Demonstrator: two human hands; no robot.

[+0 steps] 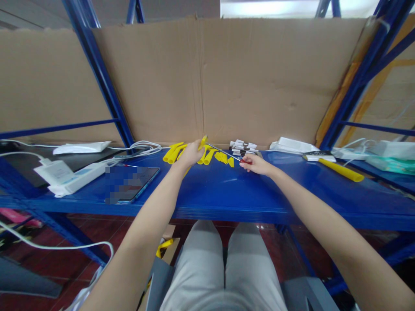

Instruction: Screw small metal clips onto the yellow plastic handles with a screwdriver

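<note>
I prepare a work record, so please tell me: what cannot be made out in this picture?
In the head view:
Yellow piece: partly hidden by the left hand.
Red-handled tool: tip too small to tell; handle partly covered by the right hand.
Tablet: partly masked by pixelation.
Cardboard box: partly hidden by the left forearm.

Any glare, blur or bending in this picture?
Head view, top: a bright strip is washed out to white; head view, sides: the blue posts lean outward, perhaps from a wide lens; head view, left: blocky squares cover part of the tablet; head view, middle: the blue shelf has a faint sheen, the screwdriver in the right hand looks soft.
</note>
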